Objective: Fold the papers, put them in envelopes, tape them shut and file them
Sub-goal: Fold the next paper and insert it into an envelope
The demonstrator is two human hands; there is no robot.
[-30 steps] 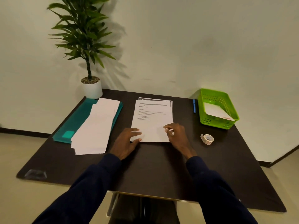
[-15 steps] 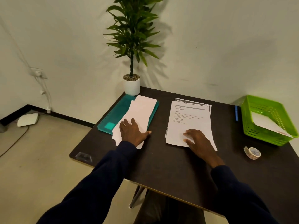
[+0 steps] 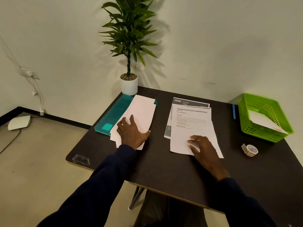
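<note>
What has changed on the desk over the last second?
The left hand left the printed papers and moved left onto the envelope stack, lying flat on it. The right hand stayed on the papers. The tape roll, green basket and teal folder stayed put.

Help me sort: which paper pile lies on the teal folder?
The blank envelope stack under the left hand; the printed sheets lie directly on the table.
</note>
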